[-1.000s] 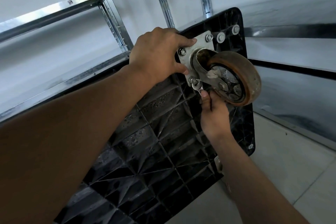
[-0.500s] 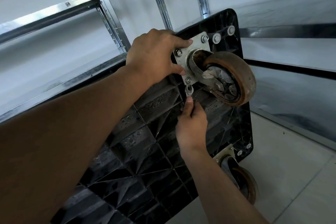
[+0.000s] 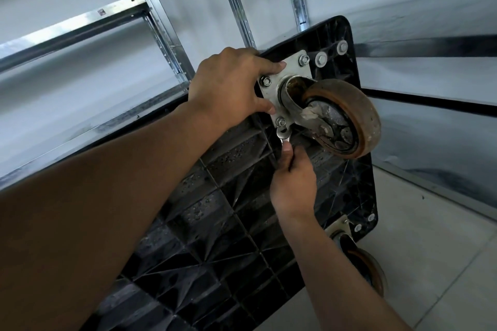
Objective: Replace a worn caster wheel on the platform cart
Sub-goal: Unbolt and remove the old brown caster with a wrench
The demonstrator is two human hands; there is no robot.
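The black platform cart (image 3: 215,236) stands on edge with its ribbed underside facing me. A worn brown caster wheel (image 3: 347,115) hangs from a silver mounting plate (image 3: 291,72) bolted near the cart's top corner. My left hand (image 3: 231,86) grips the cart's edge beside the plate, thumb and fingertips touching the plate. My right hand (image 3: 293,180) holds a small silver wrench (image 3: 283,135), whose head sits just below the plate's lower bolt (image 3: 280,122).
A second brown caster (image 3: 365,263) sits at the cart's lower corner near the tiled floor (image 3: 430,263). Metal shelf uprights (image 3: 239,8) and a shelf rail (image 3: 72,27) stand behind the cart against the pale wall.
My right hand swung from under the wheel to the left and down with the wrench, uncovering the lower caster. The wrench head now sits below the lower bolt. My left hand stayed put.
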